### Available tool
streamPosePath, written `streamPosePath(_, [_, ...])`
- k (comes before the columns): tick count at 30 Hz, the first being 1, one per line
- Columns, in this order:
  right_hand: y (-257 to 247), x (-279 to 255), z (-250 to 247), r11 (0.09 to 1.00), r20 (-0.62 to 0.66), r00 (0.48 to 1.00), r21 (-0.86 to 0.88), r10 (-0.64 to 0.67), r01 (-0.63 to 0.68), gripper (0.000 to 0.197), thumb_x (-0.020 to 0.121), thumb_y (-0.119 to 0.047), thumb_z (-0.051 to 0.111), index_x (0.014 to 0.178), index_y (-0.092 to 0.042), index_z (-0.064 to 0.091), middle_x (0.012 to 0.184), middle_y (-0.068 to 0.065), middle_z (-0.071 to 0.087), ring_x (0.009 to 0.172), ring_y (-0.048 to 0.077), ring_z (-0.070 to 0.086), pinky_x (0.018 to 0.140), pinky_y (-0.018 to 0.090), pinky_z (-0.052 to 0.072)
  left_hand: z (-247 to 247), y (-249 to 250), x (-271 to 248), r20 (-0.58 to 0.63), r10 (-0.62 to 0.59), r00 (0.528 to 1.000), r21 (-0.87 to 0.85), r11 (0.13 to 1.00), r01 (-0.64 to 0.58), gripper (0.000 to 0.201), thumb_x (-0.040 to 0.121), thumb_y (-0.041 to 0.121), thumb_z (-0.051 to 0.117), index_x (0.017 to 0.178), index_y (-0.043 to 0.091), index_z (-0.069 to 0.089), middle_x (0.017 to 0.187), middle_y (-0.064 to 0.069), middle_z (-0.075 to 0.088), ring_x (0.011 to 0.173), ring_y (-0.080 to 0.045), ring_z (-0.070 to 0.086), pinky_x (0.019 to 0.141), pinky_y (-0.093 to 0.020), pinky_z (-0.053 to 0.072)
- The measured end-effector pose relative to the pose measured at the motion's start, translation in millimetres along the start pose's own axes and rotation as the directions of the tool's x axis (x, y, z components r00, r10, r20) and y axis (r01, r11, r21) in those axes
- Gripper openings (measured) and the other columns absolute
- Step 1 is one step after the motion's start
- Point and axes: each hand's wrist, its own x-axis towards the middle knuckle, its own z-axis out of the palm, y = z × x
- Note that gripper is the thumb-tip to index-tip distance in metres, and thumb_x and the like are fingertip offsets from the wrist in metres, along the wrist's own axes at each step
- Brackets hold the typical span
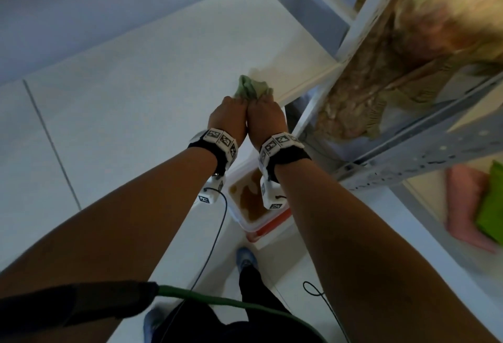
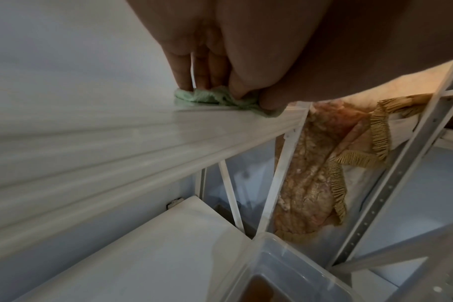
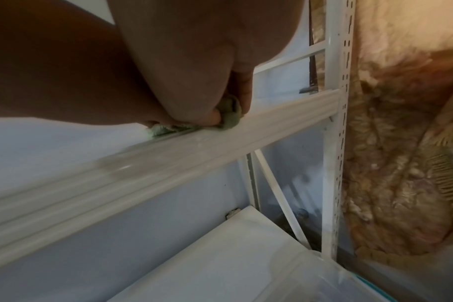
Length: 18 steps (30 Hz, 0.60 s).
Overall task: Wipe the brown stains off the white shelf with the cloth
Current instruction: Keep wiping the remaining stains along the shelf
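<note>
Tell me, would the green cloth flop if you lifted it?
Probably floppy: the green cloth lies bunched in soft folds under both hands on the white shelf. Likely light, and its fuzzy weave looks grippy, not slippery.

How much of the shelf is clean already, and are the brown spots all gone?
The white shelf shows no brown stains across its visible top, so most looks done. In hand: the left hand and right hand both press the green cloth on the front edge, near the right post. Left: whatever lies under the cloth, which is hidden. Brown liquid sits in the clear tub below.
</note>
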Motion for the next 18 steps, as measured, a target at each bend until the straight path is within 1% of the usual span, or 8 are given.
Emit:
streamPosePath(1, [-3.8, -0.7, -1.1, 1.000, 0.005, 1.000, -0.004, 0.001, -0.001, 0.019, 0.092, -0.004, 0.047, 0.091, -0.008, 0.066, 0.097, 0.013, 0.069, 0.100, 0.028, 0.061, 0.079, 0.035, 0.051, -2.2, -2.0, -3.3, 0.005, 0.003, 1.000, -0.016, 1.000, -0.003, 0.025, 0.089, 0.016, 0.050, 0.113, 0.017, 0.056, 0.114, -0.009, 0.057, 0.106, -0.027, 0.055, 0.077, -0.038, 0.051])
streamPosePath(4, [-21.4, -6.4, -3.6, 1.000, 0.020, 1.000, -0.003, -0.010, 0.010, 0.020, 0.092, -0.005, 0.048, 0.088, -0.008, 0.067, 0.094, 0.012, 0.069, 0.096, 0.028, 0.061, 0.078, 0.035, 0.050, -7.6, -13.7, -18.5, -0.006, -0.037, 0.999, -0.065, 0.997, 0.037, 0.024, 0.091, 0.018, 0.050, 0.114, 0.017, 0.058, 0.116, -0.010, 0.054, 0.099, -0.030, 0.059, 0.080, -0.038, 0.050])
streamPosePath(7, [-48.0, -12.5, -4.5, 0.999, 0.058, 0.998, -0.020, -0.034, 0.035, 0.019, 0.091, -0.004, 0.049, 0.086, -0.008, 0.067, 0.091, 0.011, 0.070, 0.093, 0.028, 0.062, 0.075, 0.035, 0.050, -7.9, -34.7, -37.2, -0.035, -0.056, 0.998, -0.091, 0.994, 0.053, 0.022, 0.090, 0.018, 0.051, 0.111, 0.018, 0.059, 0.112, -0.010, 0.055, 0.095, -0.030, 0.061, 0.076, -0.037, 0.050])
streamPosePath(9, [-73.3, -16.7, -2.4, 0.997, 0.072, 0.995, -0.024, -0.069, 0.071, 0.020, 0.090, -0.004, 0.048, 0.085, -0.008, 0.067, 0.091, 0.012, 0.070, 0.094, 0.029, 0.061, 0.076, 0.036, 0.049, -8.9, -57.5, -53.4, -0.042, -0.072, 0.997, -0.097, 0.993, 0.067, 0.019, 0.090, 0.018, 0.049, 0.106, 0.018, 0.060, 0.107, -0.010, 0.057, 0.094, -0.030, 0.061, 0.072, -0.037, 0.051])
streamPosePath(11, [-100.4, -20.2, -1.5, 0.995, 0.080, 0.992, -0.017, -0.096, 0.098, 0.020, 0.091, -0.004, 0.047, 0.085, -0.007, 0.066, 0.091, 0.014, 0.069, 0.095, 0.031, 0.060, 0.078, 0.037, 0.049, -12.9, -81.1, -69.3, -0.056, -0.089, 0.994, -0.103, 0.991, 0.083, 0.020, 0.091, 0.018, 0.047, 0.104, 0.017, 0.062, 0.105, -0.011, 0.057, 0.091, -0.031, 0.061, 0.073, -0.038, 0.052])
streamPosePath(14, [-158.2, -26.9, -0.2, 0.987, 0.089, 0.983, 0.003, -0.159, 0.159, 0.022, 0.093, -0.004, 0.046, 0.089, -0.002, 0.067, 0.094, 0.018, 0.068, 0.097, 0.034, 0.061, 0.076, 0.039, 0.050, -24.2, -129.6, -105.7, -0.059, -0.156, 0.986, -0.097, 0.984, 0.150, 0.021, 0.092, 0.018, 0.046, 0.106, 0.015, 0.062, 0.107, -0.013, 0.057, 0.092, -0.033, 0.061, 0.074, -0.038, 0.051])
streamPosePath(16, [-193.4, -29.1, 1.0, 0.980, 0.123, 0.972, 0.000, -0.199, 0.200, 0.023, 0.094, -0.004, 0.045, 0.091, 0.000, 0.067, 0.094, 0.019, 0.068, 0.097, 0.034, 0.062, 0.075, 0.039, 0.051, -31.6, -159.3, -126.5, -0.071, -0.201, 0.977, -0.121, 0.974, 0.191, 0.022, 0.093, 0.019, 0.045, 0.107, 0.013, 0.061, 0.108, -0.013, 0.058, 0.094, -0.033, 0.060, 0.075, -0.038, 0.050])
streamPosePath(18, [-249.3, -36.4, 8.2, 0.962, 0.144, 0.952, 0.017, -0.272, 0.272, 0.023, 0.093, -0.006, 0.044, 0.092, 0.001, 0.067, 0.097, 0.020, 0.066, 0.094, 0.036, 0.062, 0.074, 0.039, 0.051, -38.2, -206.7, -161.1, -0.061, -0.262, 0.963, -0.141, 0.958, 0.251, 0.025, 0.092, 0.018, 0.044, 0.110, 0.014, 0.061, 0.108, -0.013, 0.058, 0.096, -0.033, 0.060, 0.076, -0.038, 0.050])
